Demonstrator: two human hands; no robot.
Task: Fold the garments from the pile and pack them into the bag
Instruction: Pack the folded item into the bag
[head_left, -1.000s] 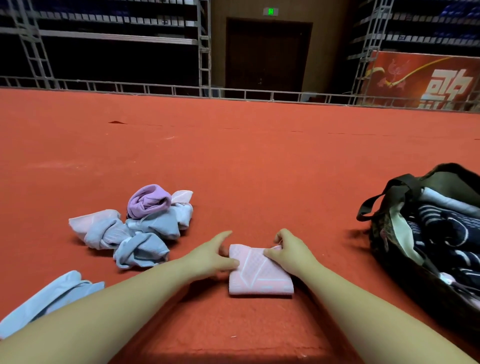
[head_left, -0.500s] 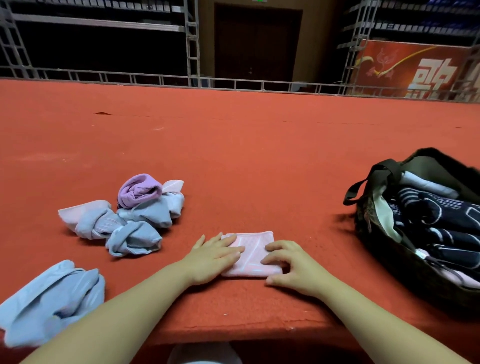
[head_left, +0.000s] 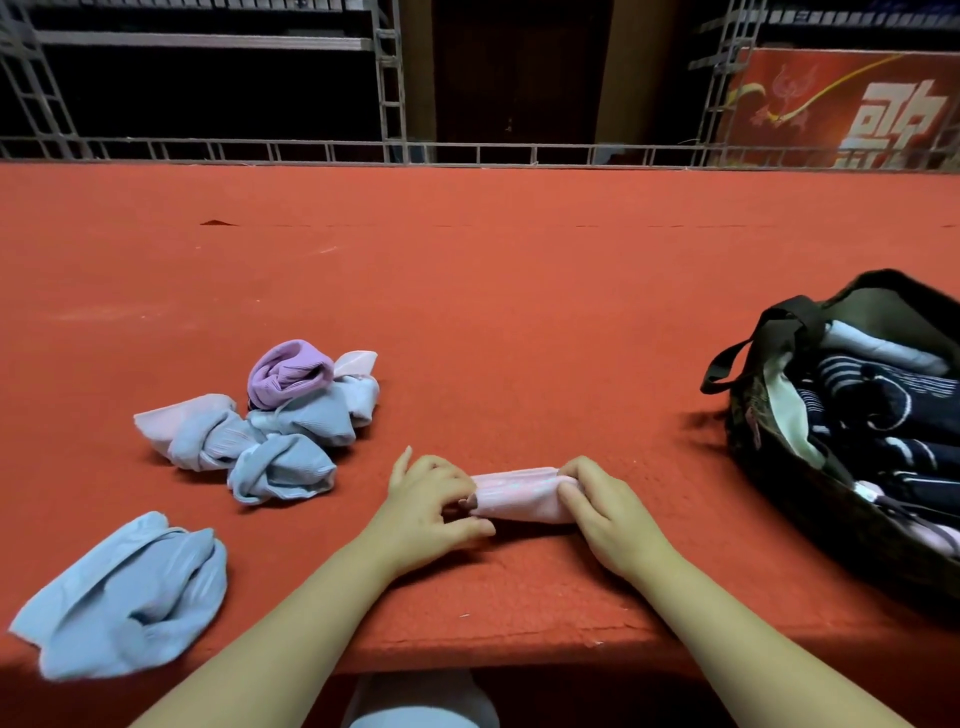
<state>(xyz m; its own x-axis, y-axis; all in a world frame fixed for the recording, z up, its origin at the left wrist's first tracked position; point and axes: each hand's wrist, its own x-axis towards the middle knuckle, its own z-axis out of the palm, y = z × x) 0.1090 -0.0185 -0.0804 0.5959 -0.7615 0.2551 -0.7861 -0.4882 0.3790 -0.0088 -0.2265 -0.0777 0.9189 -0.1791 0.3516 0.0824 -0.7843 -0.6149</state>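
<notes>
Pinching the two ends of a small pink garment (head_left: 519, 493), both hands curl their fingers around it just below the middle of the frame. The left hand (head_left: 426, 506) grips the left end, thumb underneath; the right hand (head_left: 608, 512) grips the right end. The garment is bunched into a narrow roll, low over the red table (head_left: 519, 291). Left of the hands sits the pile (head_left: 270, 421) of crumpled blue, pink and purple garments. At the lower left lies a separate light blue garment (head_left: 130, 597). At the right edge stands the dark bag (head_left: 779, 467), open, with dark patterned and pale clothes inside.
</notes>
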